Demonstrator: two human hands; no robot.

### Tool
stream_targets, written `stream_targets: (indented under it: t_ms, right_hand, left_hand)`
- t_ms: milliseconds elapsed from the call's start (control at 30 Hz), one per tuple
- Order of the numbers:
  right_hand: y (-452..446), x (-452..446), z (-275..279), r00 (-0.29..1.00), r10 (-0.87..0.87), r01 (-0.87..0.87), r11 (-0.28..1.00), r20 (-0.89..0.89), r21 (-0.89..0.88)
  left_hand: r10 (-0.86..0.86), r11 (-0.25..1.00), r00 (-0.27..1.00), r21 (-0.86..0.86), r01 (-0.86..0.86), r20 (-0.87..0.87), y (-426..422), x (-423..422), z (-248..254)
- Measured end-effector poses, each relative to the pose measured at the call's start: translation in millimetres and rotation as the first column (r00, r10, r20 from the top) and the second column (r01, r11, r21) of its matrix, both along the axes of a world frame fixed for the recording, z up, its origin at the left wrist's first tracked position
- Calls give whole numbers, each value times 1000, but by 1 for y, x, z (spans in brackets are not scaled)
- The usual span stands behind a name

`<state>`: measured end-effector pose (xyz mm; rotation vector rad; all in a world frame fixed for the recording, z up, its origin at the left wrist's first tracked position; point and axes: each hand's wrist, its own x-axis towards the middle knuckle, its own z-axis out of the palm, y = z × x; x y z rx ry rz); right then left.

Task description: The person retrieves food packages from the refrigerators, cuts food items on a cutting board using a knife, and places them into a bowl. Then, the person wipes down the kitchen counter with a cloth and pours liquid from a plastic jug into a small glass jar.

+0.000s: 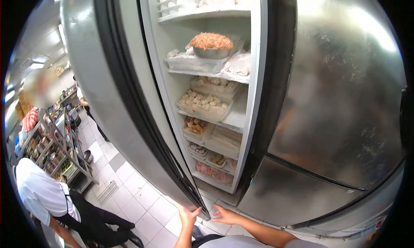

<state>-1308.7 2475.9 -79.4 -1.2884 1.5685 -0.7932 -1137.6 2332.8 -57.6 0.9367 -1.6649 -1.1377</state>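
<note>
A tall steel freezer door [90, 36] stands ajar in front of me. My left hand [188, 214] grips its edge low down, thumb on the near side and the other fingers partly hidden. Just right of that edge, my right hand [223, 215] is open with fingers apart, holding nothing. Inside the freezer, a metal bowl [211, 53] heaped with orange-brown crumbly food sits on a frosted tray [194, 66]. Below it is a plastic tub [202, 112] of pale lumps. Lower shelves bear tubs of brown pieces [195, 126] and packs of pinkish food [213, 174].
A closed steel door [336, 88] fills the right side. At lower left a person in a white shirt [41, 187] bends over; another person [82, 97] stands farther back. Metal racks [49, 146] line the far left. A drain grate [108, 193] lies in the tiled floor.
</note>
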Motion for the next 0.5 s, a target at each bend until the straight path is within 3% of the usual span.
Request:
stream_targets:
  t_ms: [100,133,233,267,333,367,400,433,467,500]
  right_hand:
    - [-5,-1,30,993,-111,113,991,26,-73]
    - [-7,-4,32,994,-110,111,991,15,-78]
    - [-12,-6,13,971,-233,236,970,52,-63]
    - [-13,-9,13,974,-225,227,972,40,-56]
    - [-17,-6,9,930,-320,346,928,183,-136]
    - [-27,-8,-7,924,-375,381,878,78,-291]
    - [-25,-16,-22,891,-423,453,855,168,-252]
    - [-24,-20,-4,863,-498,504,844,81,-183]
    - [-34,-23,-14,804,-593,583,774,39,-248]
    - [-38,-35,-19,759,-652,638,747,-12,-186]
  left_hand:
    - [-37,998,997,-42,40,61,-4,-16,-23]
    - [-29,996,984,-74,43,173,0,-19,-18]
    - [-10,992,971,-123,40,237,0,-35,-26]
    - [-104,992,985,-60,113,140,3,-37,-13]
    - [-269,963,963,17,269,-19,6,-35,12]
    - [-400,892,915,205,402,-53,-6,-32,3]
    - [-501,774,857,382,505,-119,-22,-24,-11]
    - [-599,743,800,350,570,-31,-36,-20,-11]
    - [-676,706,734,334,624,58,-50,-17,-7]
    - [-614,744,789,322,585,-17,-59,-11,-5]
